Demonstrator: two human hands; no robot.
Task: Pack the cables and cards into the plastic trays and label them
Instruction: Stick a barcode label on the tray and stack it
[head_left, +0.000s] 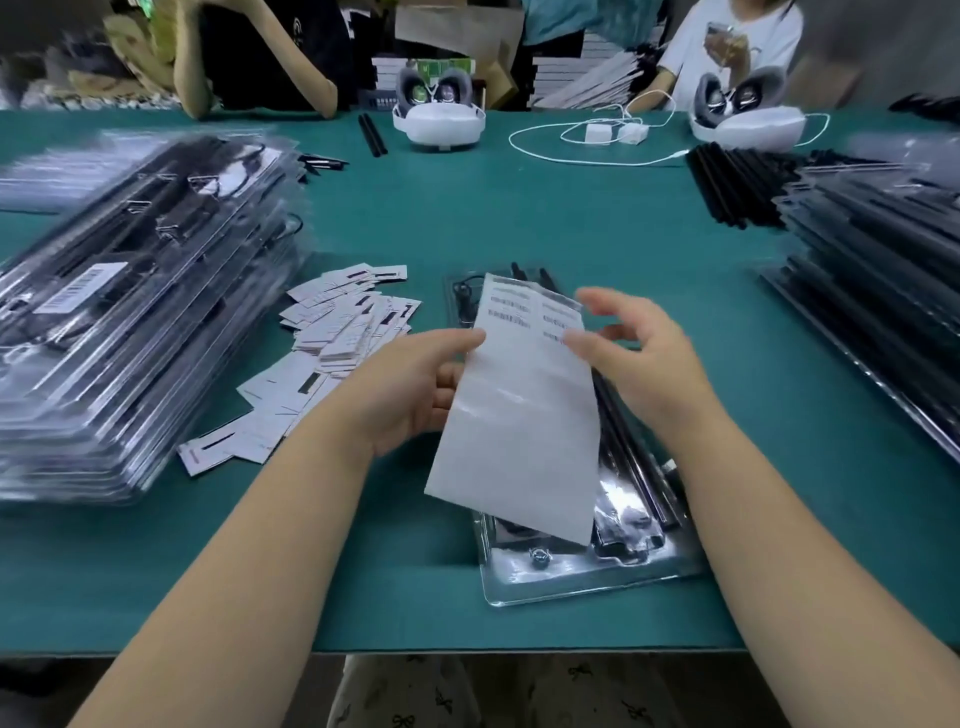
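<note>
Held over the middle of a matte teal table (467, 218): a long, glossy white label sheet (519, 415), rectangular, barcode stickers printed in two columns at its far end, the near stretch bare and shiny. Gripped along its left edge by the left hand (415, 384), thumb on top, fingers curled beneath. Right hand (639, 353) at the sheet's right edge, fingers loosely spread and bent, thumb tip touching a sticker near the top right; whether actually pinching it, cannot tell.

Flat on the table beneath the sheet: a clear plastic tray (571, 571), moulded and reflective, rounded corners, thin black rods (639, 467) along its right-hand channel and a coiled black cable (462, 296) at its far end.

Just left of the tray, a loose scatter of small white paper cards (337, 332), each with a dark bar printed on it. Further left, a tall stack of filled clear trays (130, 312), crinkly with glare, a barcode label on the top one. At the right edge, another stack of trays with black rods (883, 260).

Across the far side: two white headsets (441, 114) with grey padding, a thin white charging cable (587, 150) looped between them, and two seated people behind.
</note>
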